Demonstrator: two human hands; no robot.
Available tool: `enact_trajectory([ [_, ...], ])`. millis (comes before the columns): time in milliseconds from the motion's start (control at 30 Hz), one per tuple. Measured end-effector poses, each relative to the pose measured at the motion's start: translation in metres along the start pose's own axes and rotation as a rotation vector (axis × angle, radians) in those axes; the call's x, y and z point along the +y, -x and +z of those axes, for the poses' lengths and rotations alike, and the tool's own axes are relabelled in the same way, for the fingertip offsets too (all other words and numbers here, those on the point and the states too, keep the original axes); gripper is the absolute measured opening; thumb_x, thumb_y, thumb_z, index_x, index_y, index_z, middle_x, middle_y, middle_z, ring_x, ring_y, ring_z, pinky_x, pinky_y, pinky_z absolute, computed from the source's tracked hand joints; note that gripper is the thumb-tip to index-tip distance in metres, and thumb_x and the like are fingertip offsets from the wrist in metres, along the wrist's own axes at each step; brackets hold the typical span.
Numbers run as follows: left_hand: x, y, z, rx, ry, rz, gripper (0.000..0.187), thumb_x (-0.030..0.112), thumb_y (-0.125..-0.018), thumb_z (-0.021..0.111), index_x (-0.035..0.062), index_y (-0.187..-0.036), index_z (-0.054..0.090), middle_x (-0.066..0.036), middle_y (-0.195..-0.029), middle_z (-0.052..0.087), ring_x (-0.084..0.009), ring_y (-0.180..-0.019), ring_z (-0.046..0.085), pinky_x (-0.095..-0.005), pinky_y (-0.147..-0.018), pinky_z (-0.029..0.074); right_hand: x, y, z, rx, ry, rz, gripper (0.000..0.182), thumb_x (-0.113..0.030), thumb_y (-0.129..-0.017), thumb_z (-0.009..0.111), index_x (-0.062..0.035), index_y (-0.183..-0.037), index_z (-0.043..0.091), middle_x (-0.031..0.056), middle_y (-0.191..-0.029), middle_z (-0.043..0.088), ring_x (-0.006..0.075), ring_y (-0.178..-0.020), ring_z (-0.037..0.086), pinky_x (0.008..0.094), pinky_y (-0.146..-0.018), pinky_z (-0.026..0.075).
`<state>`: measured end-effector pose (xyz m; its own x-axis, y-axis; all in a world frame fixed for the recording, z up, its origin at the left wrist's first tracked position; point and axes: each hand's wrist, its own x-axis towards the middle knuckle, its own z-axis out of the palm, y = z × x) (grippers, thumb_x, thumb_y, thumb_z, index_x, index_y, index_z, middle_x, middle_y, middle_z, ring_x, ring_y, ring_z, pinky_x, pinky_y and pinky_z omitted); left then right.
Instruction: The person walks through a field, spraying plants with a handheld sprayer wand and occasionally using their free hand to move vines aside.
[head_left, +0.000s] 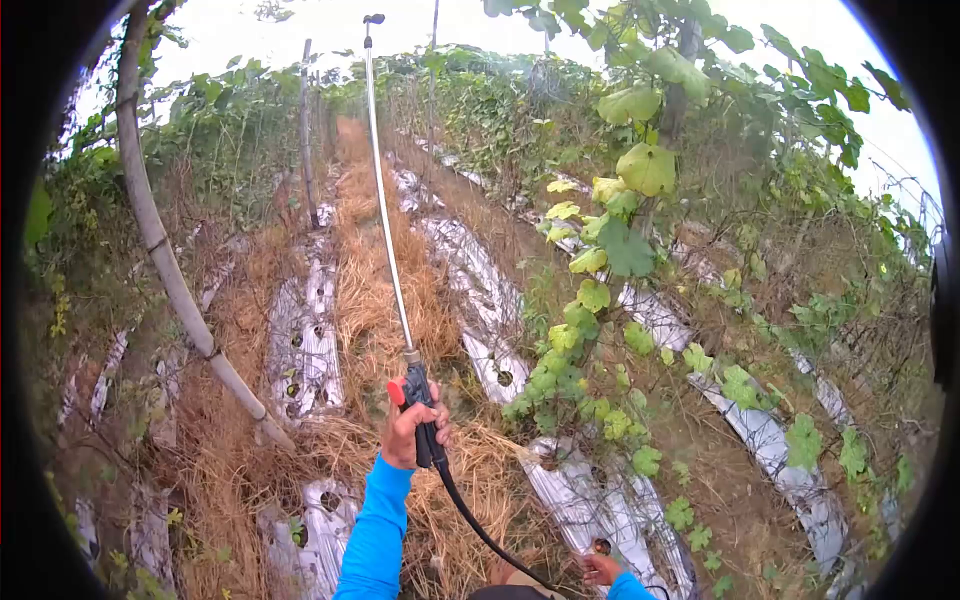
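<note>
My left hand (408, 428) is wrapped round the black handle of a spray wand (384, 200). Its long metal tube points up and away, and its nozzle (373, 19) stands against the sky. A red part (396, 392) shows on the handle beside my fingers. From the handle's lower end a black hose (480, 525) curves down to the right, towards the bottom edge. Low in the view, my right hand (601, 569) has its fingers curled near the hose's lower end; what they hold, if anything, is too small to tell.
A bamboo pole (165, 250) leans on the left. Dry straw (375, 290) covers the path between strips of silvery plastic sheeting (480, 270) with holes. A leafy climbing vine (625, 245) hangs right of the wand. Upright posts (307, 140) and more vines stand farther back.
</note>
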<state>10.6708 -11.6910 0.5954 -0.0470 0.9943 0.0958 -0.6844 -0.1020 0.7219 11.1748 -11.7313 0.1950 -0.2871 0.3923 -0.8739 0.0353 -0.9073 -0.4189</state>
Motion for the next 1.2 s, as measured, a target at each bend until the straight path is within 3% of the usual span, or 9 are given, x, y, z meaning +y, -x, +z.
enact_trajectory([
  [267, 0.055, 0.030, 0.095, 0.057, -0.485, 0.295, 0.027, 0.004, -0.073, 0.052, 0.0055, -0.099, 0.043, -0.008, -0.066, 0.048, -0.0177, -0.048, 0.049, -0.0319, -0.046, 0.043, 0.057, -0.014, -0.057, 0.172, 0.049, 0.021, 0.037, -0.047, -0.082, 0.067, -0.0125, -0.095, 0.062, -0.0010, -0.083, 0.059, 0.0169, -0.071, 0.058, 0.0384, -0.068, 0.053],
  [367, 0.081, 0.028, 0.149, -0.018, -0.620, 0.319, 0.028, 0.006, -0.074, 0.052, 0.0066, -0.100, 0.042, -0.007, -0.063, 0.047, -0.0181, -0.046, 0.049, -0.0329, -0.045, 0.043, 0.056, 0.015, -0.042, 0.053, 0.074, -0.010, 0.042, -0.049, -0.081, 0.067, -0.0129, -0.101, 0.062, -0.0004, -0.089, 0.058, 0.0165, -0.073, 0.056, 0.0398, -0.070, 0.052],
  [433, 0.091, 0.022, 0.186, -0.052, -0.630, 0.288, 0.026, 0.007, -0.074, 0.053, 0.0065, -0.098, 0.044, -0.006, -0.063, 0.048, -0.0164, -0.045, 0.049, -0.0316, -0.044, 0.043, 0.063, 0.028, -0.012, -0.131, 0.514, -0.096, 0.045, -0.050, -0.083, 0.064, -0.0144, -0.110, 0.063, 0.0005, -0.094, 0.058, 0.0156, -0.075, 0.055, 0.0374, -0.072, 0.051],
  [500, 0.101, 0.015, 0.223, -0.104, -0.670, 0.325, 0.023, 0.010, -0.076, 0.054, 0.0073, -0.098, 0.045, -0.005, -0.063, 0.049, -0.0155, -0.045, 0.049, -0.0306, -0.043, 0.043, 0.085, 0.060, 0.028, -0.331, 0.664, -0.085, 0.047, -0.050, -0.087, 0.059, -0.0151, -0.118, 0.063, 0.0000, -0.098, 0.058, 0.0127, -0.077, 0.053, 0.0314, -0.073, 0.049],
  [567, 0.103, 0.011, 0.260, -0.130, -0.688, 0.379, 0.019, 0.021, -0.077, 0.057, 0.0055, -0.084, 0.049, -0.003, -0.061, 0.048, -0.0130, -0.045, 0.050, -0.0290, -0.041, 0.044, 0.102, 0.097, 0.046, -0.503, 0.692, -0.109, 0.047, -0.050, -0.087, 0.058, -0.0151, -0.118, 0.063, 0.0001, -0.098, 0.059, 0.0126, -0.078, 0.053, 0.0309, -0.073, 0.049],
  [767, 0.120, 0.038, 0.359, -0.167, -0.740, 0.274, 0.024, 0.031, -0.079, 0.056, 0.0110, -0.090, 0.050, -0.004, -0.066, 0.052, -0.0158, -0.049, 0.053, -0.0343, -0.049, 0.048, 0.141, 0.194, -0.004, -0.658, 0.524, -0.154, 0.047, -0.050, -0.088, 0.057, -0.0150, -0.119, 0.064, 0.0005, -0.099, 0.059, 0.0124, -0.080, 0.052, 0.0293, -0.073, 0.048],
  [1033, 0.110, 0.074, 0.406, -0.111, -0.894, 0.321, 0.025, 0.033, -0.078, 0.056, 0.0107, -0.087, 0.051, -0.003, -0.065, 0.051, -0.0148, -0.048, 0.053, -0.0325, -0.047, 0.048, 0.167, 0.207, -0.066, -0.494, 0.568, -0.163, 0.049, -0.051, -0.085, 0.058, -0.0160, -0.117, 0.066, 0.0009, -0.103, 0.058, 0.0119, -0.086, 0.052, 0.0281, -0.073, 0.045],
  [1100, 0.104, 0.079, 0.406, -0.086, -0.890, 0.308, 0.025, 0.034, -0.078, 0.055, 0.0106, -0.087, 0.050, -0.003, -0.065, 0.051, -0.0149, -0.048, 0.053, -0.0324, -0.046, 0.049, 0.180, 0.169, -0.080, -0.376, 0.594, -0.315, 0.052, -0.052, -0.081, 0.063, -0.0098, -0.110, 0.065, 0.0004, -0.083, 0.055, 0.0096, -0.072, 0.051, 0.0246, -0.061, 0.041],
  [1200, 0.090, 0.087, 0.408, -0.074, -0.862, 0.327, 0.025, 0.034, -0.079, 0.055, 0.0103, -0.088, 0.050, -0.004, -0.065, 0.052, -0.0155, -0.049, 0.053, -0.0329, -0.048, 0.049, 0.172, 0.166, -0.080, -0.251, 0.519, -0.434, 0.047, -0.050, -0.080, 0.062, -0.0090, -0.101, 0.067, 0.0004, -0.079, 0.054, 0.0104, -0.070, 0.050, 0.0252, -0.059, 0.040],
])
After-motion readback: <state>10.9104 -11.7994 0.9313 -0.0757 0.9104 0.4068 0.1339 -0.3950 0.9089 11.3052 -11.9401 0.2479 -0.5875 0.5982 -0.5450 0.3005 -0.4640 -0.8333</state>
